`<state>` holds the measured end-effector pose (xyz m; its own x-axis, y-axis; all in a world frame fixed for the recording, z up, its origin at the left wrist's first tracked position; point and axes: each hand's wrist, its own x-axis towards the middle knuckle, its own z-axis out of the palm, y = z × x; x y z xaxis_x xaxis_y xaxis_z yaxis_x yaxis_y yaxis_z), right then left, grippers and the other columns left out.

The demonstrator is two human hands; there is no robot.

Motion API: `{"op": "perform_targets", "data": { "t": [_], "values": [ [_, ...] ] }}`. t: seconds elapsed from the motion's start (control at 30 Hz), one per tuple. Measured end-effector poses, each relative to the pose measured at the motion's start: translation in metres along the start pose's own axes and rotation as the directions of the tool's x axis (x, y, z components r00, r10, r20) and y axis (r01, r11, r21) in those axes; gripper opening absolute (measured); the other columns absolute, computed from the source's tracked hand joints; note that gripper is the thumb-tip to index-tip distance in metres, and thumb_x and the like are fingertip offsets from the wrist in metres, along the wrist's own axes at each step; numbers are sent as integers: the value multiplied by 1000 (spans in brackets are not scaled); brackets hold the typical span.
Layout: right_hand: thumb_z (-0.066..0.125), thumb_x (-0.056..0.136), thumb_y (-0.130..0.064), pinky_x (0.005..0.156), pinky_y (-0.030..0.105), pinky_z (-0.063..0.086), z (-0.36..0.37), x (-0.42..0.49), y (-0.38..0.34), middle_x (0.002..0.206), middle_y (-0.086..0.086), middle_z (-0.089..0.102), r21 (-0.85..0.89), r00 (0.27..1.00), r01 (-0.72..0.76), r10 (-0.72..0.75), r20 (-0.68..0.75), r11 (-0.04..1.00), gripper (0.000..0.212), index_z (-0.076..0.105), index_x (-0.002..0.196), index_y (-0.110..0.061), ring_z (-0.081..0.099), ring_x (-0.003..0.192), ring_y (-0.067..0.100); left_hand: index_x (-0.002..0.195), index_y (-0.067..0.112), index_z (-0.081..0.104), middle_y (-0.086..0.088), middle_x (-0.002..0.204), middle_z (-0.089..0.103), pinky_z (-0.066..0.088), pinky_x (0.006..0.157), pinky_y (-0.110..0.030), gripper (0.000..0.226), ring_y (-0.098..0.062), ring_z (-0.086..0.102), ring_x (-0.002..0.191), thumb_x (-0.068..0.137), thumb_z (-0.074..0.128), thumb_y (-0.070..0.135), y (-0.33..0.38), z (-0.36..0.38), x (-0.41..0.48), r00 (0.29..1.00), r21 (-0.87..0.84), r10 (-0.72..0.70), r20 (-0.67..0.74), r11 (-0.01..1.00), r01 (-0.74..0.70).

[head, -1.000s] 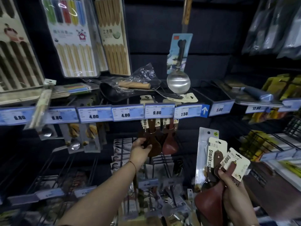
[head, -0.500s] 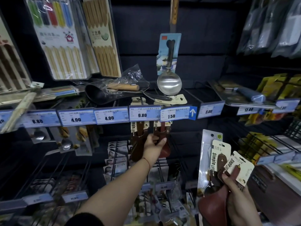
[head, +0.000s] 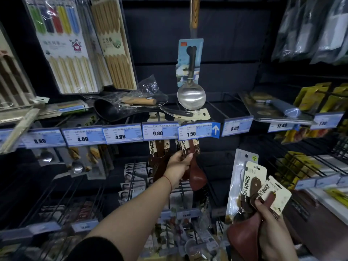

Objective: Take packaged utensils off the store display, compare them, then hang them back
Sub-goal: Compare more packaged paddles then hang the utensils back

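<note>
Dark brown wooden spoons on cream "Simple Life" cards hang from hooks under the price rail. My left hand (head: pixel 178 163) reaches up and pinches the handle of the right-hand hanging wooden spoon (head: pixel 196 176), below the 7.50 tag (head: pixel 194 131). A second hanging spoon (head: pixel 157 161) is just left of my fingers. My right hand (head: pixel 271 228) at the lower right grips a bunch of packaged utensils (head: pixel 252 187): two carded brown wooden spoons and a clear-packaged one behind them.
A steel ladle (head: pixel 191 95) on a blue card hangs above the rail. A black ladle (head: pixel 113 110) and bagged utensils lie on the wire shelf. Chopstick packs (head: pixel 64 46) lean at the upper left. Yellow packs (head: pixel 320 97) fill the right shelves. Wire hooks with cards stick out below.
My left hand has shifted right from the left hanging spoon to the right one and closed on it. The view has tilted up slightly. My right hand keeps its bunch.
</note>
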<state>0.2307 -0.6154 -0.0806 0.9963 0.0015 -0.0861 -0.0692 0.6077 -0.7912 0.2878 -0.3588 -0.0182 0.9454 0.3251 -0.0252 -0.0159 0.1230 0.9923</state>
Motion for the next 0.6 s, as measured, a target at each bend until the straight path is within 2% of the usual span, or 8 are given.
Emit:
{"op": "perform_targets", "data": {
  "t": [0.1,0.17,0.3,0.37,0.47,0.53,0.6],
  "values": [
    [62,89,-7,71,44,60,3,-1,-1,108,12,75,-22,998,1,-3,-65,1000,33,74,105,-32,74,92,31,104,18,57,4,87,63,53,73,-23,9,-6,61,69,97,53,16,4,-1,-4,1000,33,-10,19,999,9],
    [66,87,-10,78,46,58,4,-1,-2,108,12,75,-22,996,-22,20,-86,1000,29,73,105,-31,73,96,33,105,16,57,6,84,63,55,70,-21,9,-4,62,65,97,54,16,6,-4,-7,999,66,4,47,998,-7],
    [71,84,-15,89,55,53,12,2,-1,113,14,73,-53,998,-30,27,-59,998,40,64,123,-26,70,102,37,88,17,58,11,72,64,57,59,-19,8,2,64,54,96,56,16,7,-10,-14,995,117,47,88,992,-58],
    [70,86,-13,79,50,57,18,4,-2,111,14,74,-62,998,-32,29,-52,998,44,61,127,-24,71,99,36,86,13,55,12,67,61,58,59,-21,10,0,64,54,95,56,16,7,-13,-16,992,141,58,110,987,-74],
    [69,86,-10,63,39,59,25,7,-1,106,12,75,-50,998,-53,52,-22,997,43,60,126,-21,74,91,32,90,11,52,4,76,55,59,61,-23,10,-8,61,61,94,58,18,7,-16,-20,990,170,68,123,981,-89],
    [69,86,-8,62,38,59,28,8,1,105,12,76,-63,998,-57,56,-26,996,41,60,125,-20,74,90,32,101,11,56,-1,85,54,59,61,-22,10,-9,58,65,94,58,18,7,-18,-24,988,182,64,137,979,-89],
    [70,85,-9,64,37,59,30,8,3,106,13,75,-83,998,-61,59,-28,995,41,61,124,-19,73,92,32,118,11,55,-6,95,54,59,63,-23,25,-10,58,69,95,57,19,6,-19,-31,988,197,60,143,976,-88]
  ]
}}
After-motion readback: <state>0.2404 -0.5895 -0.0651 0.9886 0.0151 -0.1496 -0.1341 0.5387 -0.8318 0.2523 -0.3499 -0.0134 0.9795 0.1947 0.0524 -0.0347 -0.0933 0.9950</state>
